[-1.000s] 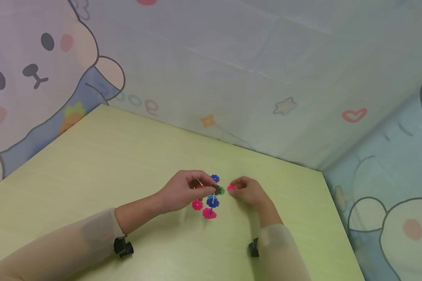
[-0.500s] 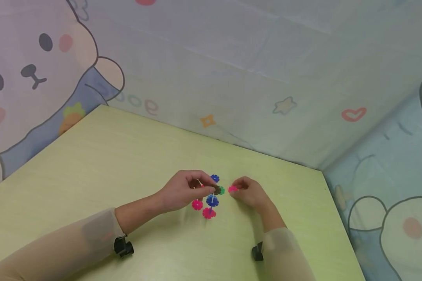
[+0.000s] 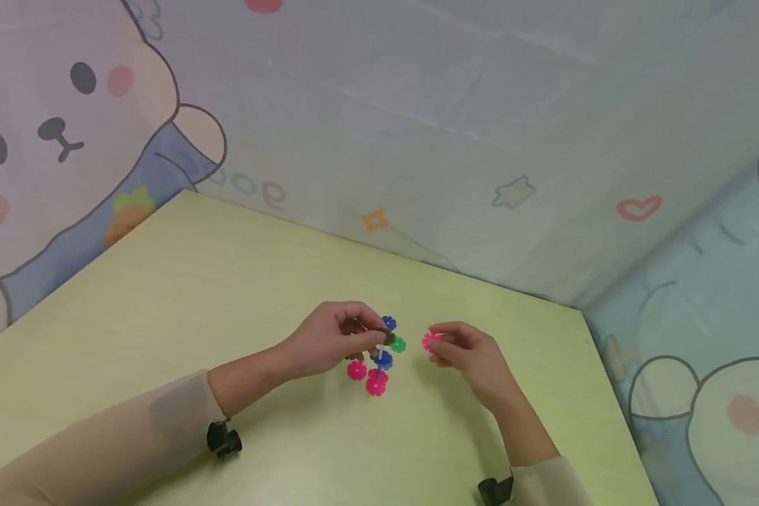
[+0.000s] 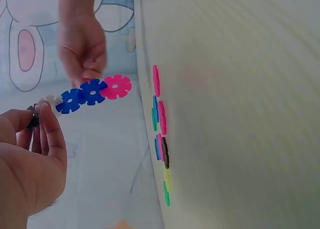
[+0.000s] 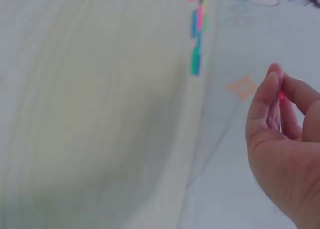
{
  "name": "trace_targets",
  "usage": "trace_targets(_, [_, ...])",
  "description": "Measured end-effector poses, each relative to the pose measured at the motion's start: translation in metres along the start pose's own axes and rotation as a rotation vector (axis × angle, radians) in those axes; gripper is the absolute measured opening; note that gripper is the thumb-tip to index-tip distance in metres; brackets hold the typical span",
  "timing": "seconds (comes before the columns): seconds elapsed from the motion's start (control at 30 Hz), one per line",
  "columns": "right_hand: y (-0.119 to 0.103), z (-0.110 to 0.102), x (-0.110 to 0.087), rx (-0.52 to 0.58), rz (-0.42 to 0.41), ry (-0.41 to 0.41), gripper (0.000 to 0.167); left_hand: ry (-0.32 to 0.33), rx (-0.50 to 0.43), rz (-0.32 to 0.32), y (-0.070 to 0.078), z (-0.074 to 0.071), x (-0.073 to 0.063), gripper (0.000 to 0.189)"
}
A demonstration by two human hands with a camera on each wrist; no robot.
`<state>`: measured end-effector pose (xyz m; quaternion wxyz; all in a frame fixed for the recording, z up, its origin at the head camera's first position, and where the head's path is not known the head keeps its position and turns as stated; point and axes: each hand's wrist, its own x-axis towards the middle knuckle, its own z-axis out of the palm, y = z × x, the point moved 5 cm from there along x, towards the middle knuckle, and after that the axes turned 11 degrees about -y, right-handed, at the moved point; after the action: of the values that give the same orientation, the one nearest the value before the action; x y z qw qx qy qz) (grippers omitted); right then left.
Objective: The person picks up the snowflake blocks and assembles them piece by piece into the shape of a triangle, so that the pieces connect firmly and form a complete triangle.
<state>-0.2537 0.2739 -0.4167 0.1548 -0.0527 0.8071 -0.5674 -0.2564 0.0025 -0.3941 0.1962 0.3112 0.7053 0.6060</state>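
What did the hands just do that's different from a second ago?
The right hand moved right, away from the left hand, carrying its pink piece along. Nothing visible was newly grabbed or let go. The left hand stayed about where it was, still holding its chain of pieces.

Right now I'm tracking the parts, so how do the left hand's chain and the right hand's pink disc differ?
The chain links several discs; the pink disc is single. The chain shows blue, white, pink and dark pieces; the pink disc is only pink. Both are hand-held, with notched edges.
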Motion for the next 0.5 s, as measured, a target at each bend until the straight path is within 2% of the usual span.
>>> trace_targets(0.23, [-0.031,0.014,-0.030,0.152,-0.100,-0.115,0.043,-0.004,-0.008,0.002,0.002,-0.003,0.001,0.023])
trace_targets(0.5, [-0.037,0.032,-0.036,0.229,-0.165,-0.163,0.041,-0.025,-0.010,0.021,0.006,0.002,0.000,0.018])
